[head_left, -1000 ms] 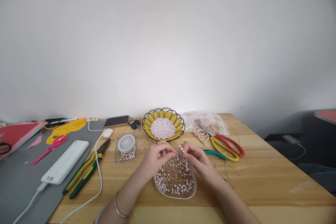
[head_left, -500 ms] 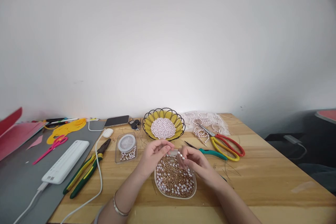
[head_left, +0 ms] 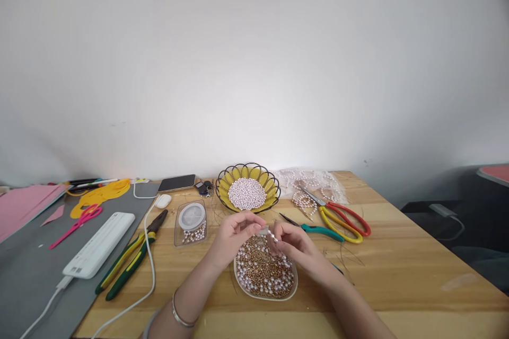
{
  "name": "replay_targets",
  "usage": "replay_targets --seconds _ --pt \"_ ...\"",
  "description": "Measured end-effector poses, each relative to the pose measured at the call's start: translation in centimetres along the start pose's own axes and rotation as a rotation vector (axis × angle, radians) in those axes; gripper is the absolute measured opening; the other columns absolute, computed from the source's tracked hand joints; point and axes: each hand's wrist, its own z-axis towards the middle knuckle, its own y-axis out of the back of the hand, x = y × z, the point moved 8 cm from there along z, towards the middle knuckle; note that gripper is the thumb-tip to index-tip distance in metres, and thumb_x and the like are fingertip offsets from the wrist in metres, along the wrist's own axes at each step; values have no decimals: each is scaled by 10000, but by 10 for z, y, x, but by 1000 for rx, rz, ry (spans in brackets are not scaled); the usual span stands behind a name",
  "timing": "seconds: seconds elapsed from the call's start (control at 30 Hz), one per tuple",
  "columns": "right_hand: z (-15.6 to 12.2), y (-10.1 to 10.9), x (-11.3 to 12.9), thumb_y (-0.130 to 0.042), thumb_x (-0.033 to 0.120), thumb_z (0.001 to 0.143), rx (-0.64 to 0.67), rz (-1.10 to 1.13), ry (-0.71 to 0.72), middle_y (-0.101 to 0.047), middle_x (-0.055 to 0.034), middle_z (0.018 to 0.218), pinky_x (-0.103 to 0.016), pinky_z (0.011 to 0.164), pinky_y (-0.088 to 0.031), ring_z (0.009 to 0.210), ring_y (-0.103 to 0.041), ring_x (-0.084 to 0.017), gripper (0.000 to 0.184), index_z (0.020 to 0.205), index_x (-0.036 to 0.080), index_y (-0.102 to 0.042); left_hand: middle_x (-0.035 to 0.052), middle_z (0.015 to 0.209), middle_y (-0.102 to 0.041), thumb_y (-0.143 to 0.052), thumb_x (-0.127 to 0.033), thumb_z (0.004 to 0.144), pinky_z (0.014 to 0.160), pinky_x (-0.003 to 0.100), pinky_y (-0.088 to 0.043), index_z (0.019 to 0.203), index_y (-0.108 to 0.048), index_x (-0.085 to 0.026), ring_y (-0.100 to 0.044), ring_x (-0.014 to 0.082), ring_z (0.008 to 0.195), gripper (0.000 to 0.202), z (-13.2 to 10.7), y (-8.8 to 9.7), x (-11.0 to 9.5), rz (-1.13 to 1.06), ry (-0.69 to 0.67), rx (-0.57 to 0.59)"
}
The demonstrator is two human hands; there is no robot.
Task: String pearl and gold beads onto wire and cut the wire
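My right hand point(head_left: 296, 243) pinches a short string of pearl beads point(head_left: 272, 237), held above a white dish point(head_left: 237, 282) of mixed gold and pearly beads point(head_left: 264, 270). Facing it on the left, my left hand point(head_left: 238, 233) has thumb and forefinger pressed together; whatever lies between those fingertips is too small to make out. A small gap separates the two hands. Just beyond them stands a black wire basket with a yellow lining point(head_left: 224, 198), holding many pale pink beads point(head_left: 247, 194).
Left of the dish lie a clear box point(head_left: 177, 233) with beads, green-yellow pliers point(head_left: 133, 259), a white power strip point(head_left: 99, 245) with cable and pink scissors point(head_left: 79, 224). To the right are teal-handled pliers point(head_left: 324, 231), red-yellow scissors point(head_left: 342, 220) and bagged bead strands point(head_left: 310, 180).
The raised red-pink sheet at the far left has dropped, leaving a pink sheet lying flat. Both hands have barely shifted; the bead string has moved slightly left.
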Motion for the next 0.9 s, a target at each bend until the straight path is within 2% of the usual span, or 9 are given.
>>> replay_targets --seconds 0.5,0.9 --pt "0 -1 3 -698 569 898 -13 -20 -17 -521 25 703 -299 646 -347 662 -462 -159 415 778 216 -517 71 853 -763 -811 -435 782 735 280 -527 863 -785 -160 -667 193 782 288 0 1 1 59 -11 -9" --pt "-1 -2 4 -686 567 907 -6 -20 -11 -497 30 696 -298 646 -342 655 -436 -156 410 785 219 -509 68 831 -752 -816 -426 776 710 265 -509 863 -790 -156 -646 180 761 285 -1 2 1 46 -1 -26"
